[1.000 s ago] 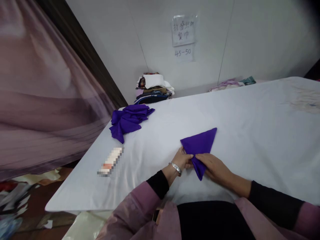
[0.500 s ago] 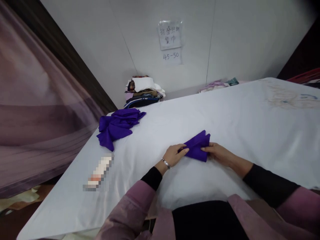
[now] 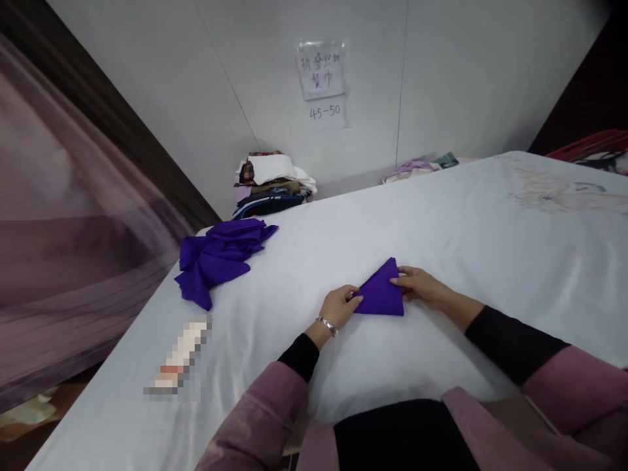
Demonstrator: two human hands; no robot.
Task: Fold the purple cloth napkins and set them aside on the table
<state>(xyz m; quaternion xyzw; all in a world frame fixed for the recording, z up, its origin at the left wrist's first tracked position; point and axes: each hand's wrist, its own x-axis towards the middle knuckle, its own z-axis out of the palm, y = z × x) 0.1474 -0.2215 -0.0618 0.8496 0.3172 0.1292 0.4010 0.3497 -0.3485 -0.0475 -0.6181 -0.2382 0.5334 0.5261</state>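
Purple cloth napkin (image 3: 380,297), folded to small flat triangle, lies mid bench on smooth white cover (image 3: 441,216). Left hand (image 3: 338,306) pinches its left corner; right hand (image 3: 415,284) grips the right edge w/ fingertips. Loose crumpled pile of purple napkins (image 3: 218,256) sits well apart at far left edge. Stack of mixed folded fabrics (image 3: 269,183) against wall, paper sign (image 3: 321,69) above.
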